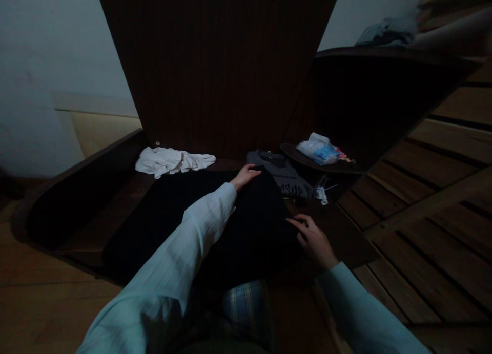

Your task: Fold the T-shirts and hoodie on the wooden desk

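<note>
A large black garment [246, 231], its exact kind lost in the dim light, lies spread over a dark wooden shelf [111, 210]. My left hand [246, 177] pinches its far edge near the middle. On the right, my right hand [312, 236] has thumb and fingers closed on the garment's right edge. Just beyond lies a folded dark grey shirt [284, 175] with black lettering, partly covered by the black cloth. A crumpled white cloth [171, 161] rests at the back left of the shelf, close to the garment's far edge.
A rounded side shelf [349, 170] at the right carries a clear and blue plastic packet [321, 150]. Below it sits a small white crumpled item [322, 194]. A tall dark panel [215, 67] rises behind. Wooden slats [434, 262] stand along the right, and a pale wall [49, 41] is at left.
</note>
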`<action>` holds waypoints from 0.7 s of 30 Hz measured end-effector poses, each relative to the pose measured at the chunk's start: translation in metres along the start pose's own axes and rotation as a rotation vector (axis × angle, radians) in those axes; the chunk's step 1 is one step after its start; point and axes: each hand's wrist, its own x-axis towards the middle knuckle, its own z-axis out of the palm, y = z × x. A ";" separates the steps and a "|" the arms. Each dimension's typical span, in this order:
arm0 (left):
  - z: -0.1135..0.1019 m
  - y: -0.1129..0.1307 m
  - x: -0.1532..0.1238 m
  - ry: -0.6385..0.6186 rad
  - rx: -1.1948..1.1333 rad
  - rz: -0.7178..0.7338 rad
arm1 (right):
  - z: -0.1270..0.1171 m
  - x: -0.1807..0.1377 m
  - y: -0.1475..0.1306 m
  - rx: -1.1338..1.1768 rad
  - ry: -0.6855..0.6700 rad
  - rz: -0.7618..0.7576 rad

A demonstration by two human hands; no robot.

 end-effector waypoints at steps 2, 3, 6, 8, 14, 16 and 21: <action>-0.003 -0.005 -0.001 0.021 0.039 0.041 | -0.003 0.000 0.002 0.061 -0.004 -0.010; -0.004 -0.007 0.000 0.026 0.059 0.078 | -0.005 0.000 0.003 0.096 0.006 -0.003; -0.001 -0.010 0.008 0.026 0.152 0.235 | -0.008 0.002 0.002 0.191 0.060 0.086; 0.004 -0.007 0.015 0.016 0.272 0.329 | -0.008 0.003 0.000 0.222 0.094 0.143; 0.016 0.006 0.029 -0.111 0.695 0.492 | -0.004 0.002 -0.002 0.156 0.130 0.062; 0.014 0.003 0.025 -0.188 0.809 0.493 | -0.005 0.001 -0.001 0.093 0.050 0.068; -0.003 -0.010 -0.005 -0.143 0.926 0.608 | -0.010 -0.001 -0.007 0.013 0.067 0.065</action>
